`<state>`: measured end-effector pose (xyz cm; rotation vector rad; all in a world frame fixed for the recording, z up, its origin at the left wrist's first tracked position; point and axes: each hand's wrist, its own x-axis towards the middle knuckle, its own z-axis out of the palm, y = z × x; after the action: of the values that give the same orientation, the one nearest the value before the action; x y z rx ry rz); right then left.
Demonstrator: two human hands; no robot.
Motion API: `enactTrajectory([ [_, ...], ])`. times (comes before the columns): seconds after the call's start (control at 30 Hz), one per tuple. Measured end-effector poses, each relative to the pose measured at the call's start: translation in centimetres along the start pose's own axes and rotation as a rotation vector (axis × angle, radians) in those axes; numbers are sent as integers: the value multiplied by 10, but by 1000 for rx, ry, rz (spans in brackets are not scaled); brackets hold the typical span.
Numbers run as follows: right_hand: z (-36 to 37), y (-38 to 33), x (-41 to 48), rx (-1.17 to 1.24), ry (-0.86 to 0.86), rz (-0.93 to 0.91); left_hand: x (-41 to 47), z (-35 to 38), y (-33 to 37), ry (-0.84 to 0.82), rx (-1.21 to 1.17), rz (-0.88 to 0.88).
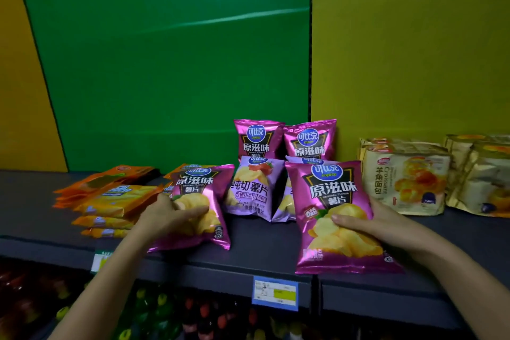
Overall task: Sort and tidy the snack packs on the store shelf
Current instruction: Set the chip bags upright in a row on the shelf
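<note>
My left hand (168,215) grips a magenta chip bag (201,190) by its left side, on the dark shelf (248,246) left of centre. My right hand (372,222) holds a second, larger-looking magenta chip bag (331,193) at its right edge, thumb across the front. Behind them stand two more magenta bags (258,138) (310,141) against the green back panel. A light purple chip bag (252,188) leans between the held bags. Another purple bag (285,201) is mostly hidden behind the right one.
Orange and yellow flat packs (110,193) lie piled at the left. Cream croissant packs (405,179) stand at the right, with more (480,174) beyond. Price tags (276,294) hang on the shelf's front edge. Bottles fill the lower shelf (165,312).
</note>
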<state>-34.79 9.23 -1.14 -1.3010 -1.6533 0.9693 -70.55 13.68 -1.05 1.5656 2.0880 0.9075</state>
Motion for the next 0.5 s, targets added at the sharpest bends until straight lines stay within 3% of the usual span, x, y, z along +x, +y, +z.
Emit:
enactTrajectory([
  [0.23, 21, 3, -1, 105, 197, 68, 9, 3, -12, -169, -315, 59],
  [0.37, 36, 2, 2, 157, 276, 53, 6, 8, -13, -170, -390, 60],
  [0.5, 60, 0, 6, 129, 380, 33, 3, 11, -17, -118, -481, 169],
])
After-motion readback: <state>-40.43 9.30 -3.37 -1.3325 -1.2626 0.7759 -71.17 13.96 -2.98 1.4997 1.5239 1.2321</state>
